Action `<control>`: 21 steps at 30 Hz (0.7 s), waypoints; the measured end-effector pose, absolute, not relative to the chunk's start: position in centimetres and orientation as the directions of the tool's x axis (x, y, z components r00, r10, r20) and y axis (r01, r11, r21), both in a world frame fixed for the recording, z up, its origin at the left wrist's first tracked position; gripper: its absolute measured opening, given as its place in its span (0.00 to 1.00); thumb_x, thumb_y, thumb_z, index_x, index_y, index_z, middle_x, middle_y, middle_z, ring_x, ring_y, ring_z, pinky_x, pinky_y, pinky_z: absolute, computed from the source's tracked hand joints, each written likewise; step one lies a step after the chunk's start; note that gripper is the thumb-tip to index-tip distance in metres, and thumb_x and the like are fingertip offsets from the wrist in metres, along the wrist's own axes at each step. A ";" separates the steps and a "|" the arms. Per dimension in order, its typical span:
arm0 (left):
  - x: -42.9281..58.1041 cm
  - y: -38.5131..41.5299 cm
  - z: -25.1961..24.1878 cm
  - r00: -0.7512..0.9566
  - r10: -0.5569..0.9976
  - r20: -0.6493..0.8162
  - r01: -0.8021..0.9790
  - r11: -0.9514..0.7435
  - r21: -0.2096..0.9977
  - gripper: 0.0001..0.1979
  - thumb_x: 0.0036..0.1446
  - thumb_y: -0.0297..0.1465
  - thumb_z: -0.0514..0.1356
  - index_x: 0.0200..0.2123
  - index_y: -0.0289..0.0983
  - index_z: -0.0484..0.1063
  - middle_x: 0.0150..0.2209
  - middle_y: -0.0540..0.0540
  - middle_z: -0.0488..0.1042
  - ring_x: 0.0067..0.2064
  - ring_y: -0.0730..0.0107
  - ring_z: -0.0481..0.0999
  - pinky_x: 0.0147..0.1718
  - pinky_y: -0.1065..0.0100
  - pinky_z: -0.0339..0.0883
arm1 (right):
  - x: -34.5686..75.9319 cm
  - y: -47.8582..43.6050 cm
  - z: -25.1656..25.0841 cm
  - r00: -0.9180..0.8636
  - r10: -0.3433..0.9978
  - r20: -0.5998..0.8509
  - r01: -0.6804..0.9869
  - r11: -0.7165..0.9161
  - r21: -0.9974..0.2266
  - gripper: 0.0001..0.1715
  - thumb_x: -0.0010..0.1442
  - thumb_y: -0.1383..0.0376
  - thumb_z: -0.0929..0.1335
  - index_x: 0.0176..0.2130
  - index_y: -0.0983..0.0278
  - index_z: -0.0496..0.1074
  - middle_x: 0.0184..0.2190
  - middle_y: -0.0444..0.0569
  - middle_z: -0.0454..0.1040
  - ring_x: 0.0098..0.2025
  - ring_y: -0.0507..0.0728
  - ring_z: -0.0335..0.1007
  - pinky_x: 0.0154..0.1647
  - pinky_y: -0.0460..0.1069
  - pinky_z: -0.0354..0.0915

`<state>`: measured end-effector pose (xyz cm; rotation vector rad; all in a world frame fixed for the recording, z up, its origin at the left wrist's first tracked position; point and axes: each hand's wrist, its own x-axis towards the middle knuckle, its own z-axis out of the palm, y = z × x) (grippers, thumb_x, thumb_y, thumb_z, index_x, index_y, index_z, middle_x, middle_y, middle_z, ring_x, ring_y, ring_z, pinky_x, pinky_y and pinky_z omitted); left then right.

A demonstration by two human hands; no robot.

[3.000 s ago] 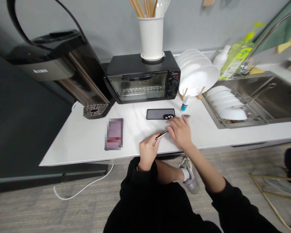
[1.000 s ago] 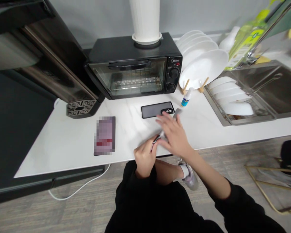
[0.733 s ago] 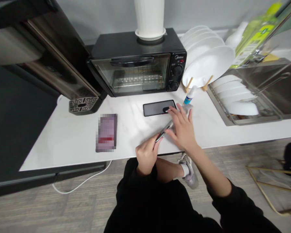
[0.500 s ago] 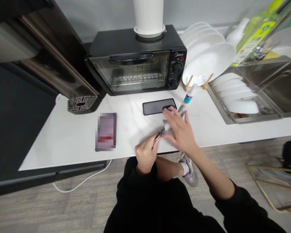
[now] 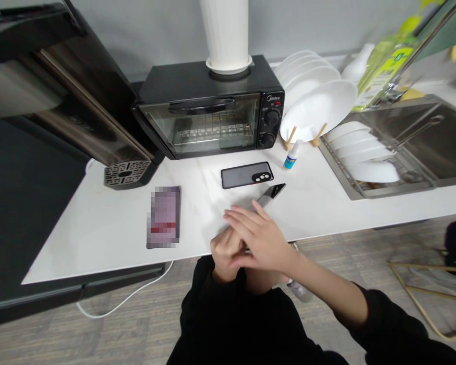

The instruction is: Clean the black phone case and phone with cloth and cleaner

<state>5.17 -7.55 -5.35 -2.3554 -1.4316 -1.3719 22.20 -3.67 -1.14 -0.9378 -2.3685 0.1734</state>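
Observation:
My left hand (image 5: 225, 252) is closed around the lower end of a phone (image 5: 265, 197), held tilted above the counter's front edge. The phone's far end with its dark camera patch points up and to the right. Across the near part of the phone and over my left fingers lies my right hand (image 5: 259, 238), its fingers stretched out; whatever is under the palm is hidden. Just beyond the hands rests a phone case (image 5: 247, 175) with a black rim and camera holes. A small spray bottle (image 5: 291, 157) with a blue label stands right of it.
A blurred-out dark-edged tablet or phone (image 5: 163, 217) lies to the left. Behind are a black toaster oven (image 5: 197, 126) with a white pot (image 5: 228, 38) on top and a drink dispenser (image 5: 127, 173). White plates (image 5: 319, 109) stand in a rack beside the sink (image 5: 433, 137).
My right hand has slid left and down along the phone, over my left hand. The phone's camera end has come into clear view. The camera view has tipped slightly.

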 end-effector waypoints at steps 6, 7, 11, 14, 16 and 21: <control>5.3 -7.5 -5.5 0.135 0.691 0.710 0.742 -0.545 0.390 0.11 0.70 0.29 0.60 0.52 0.37 0.78 0.43 0.41 0.86 0.40 0.64 0.86 0.42 0.68 0.76 | 21.9 -2.9 -1.6 -0.277 0.819 0.502 0.783 0.495 -0.376 0.48 0.71 0.35 0.50 0.65 0.66 0.69 0.61 0.61 0.75 0.68 0.70 0.64 0.77 0.73 0.37; 5.3 -7.6 -5.5 0.128 0.690 0.713 0.743 -0.542 0.391 0.10 0.71 0.30 0.59 0.50 0.37 0.78 0.41 0.42 0.86 0.38 0.64 0.86 0.39 0.68 0.76 | 21.7 -3.1 -1.7 -0.321 0.803 0.502 0.759 0.535 -0.370 0.48 0.71 0.35 0.51 0.66 0.66 0.67 0.63 0.62 0.73 0.70 0.70 0.61 0.77 0.73 0.36; 5.1 -7.6 -5.6 0.122 0.674 0.729 0.749 -0.544 0.378 0.13 0.73 0.34 0.56 0.43 0.37 0.79 0.32 0.43 0.84 0.28 0.65 0.82 0.29 0.67 0.72 | 21.4 -3.8 -1.9 -0.638 0.608 0.473 0.541 0.791 -0.287 0.50 0.70 0.34 0.55 0.71 0.68 0.60 0.65 0.59 0.72 0.70 0.65 0.62 0.77 0.63 0.46; 5.2 -7.6 -5.5 0.129 0.679 0.722 0.745 -0.547 0.381 0.09 0.69 0.30 0.61 0.50 0.37 0.78 0.40 0.43 0.86 0.37 0.65 0.86 0.39 0.69 0.75 | 22.1 -3.1 -1.7 -0.318 0.794 0.517 0.759 0.541 -0.364 0.42 0.73 0.39 0.53 0.62 0.67 0.70 0.59 0.61 0.75 0.65 0.68 0.66 0.75 0.68 0.49; 5.3 -7.6 -5.6 0.120 0.682 0.721 0.753 -0.536 0.382 0.10 0.68 0.29 0.63 0.51 0.37 0.78 0.41 0.43 0.86 0.38 0.66 0.86 0.40 0.70 0.75 | 22.0 -3.0 -1.6 -0.225 0.821 0.525 0.795 0.466 -0.388 0.39 0.74 0.42 0.53 0.58 0.67 0.72 0.58 0.63 0.75 0.67 0.70 0.64 0.74 0.70 0.48; 5.1 -7.6 -5.9 0.096 0.669 0.737 0.771 -0.518 0.370 0.14 0.73 0.33 0.55 0.38 0.38 0.80 0.26 0.46 0.82 0.25 0.66 0.80 0.26 0.67 0.71 | 21.2 -4.0 -1.6 -0.680 0.582 0.446 0.515 0.812 -0.275 0.37 0.74 0.43 0.56 0.64 0.65 0.67 0.60 0.58 0.74 0.66 0.65 0.65 0.73 0.63 0.54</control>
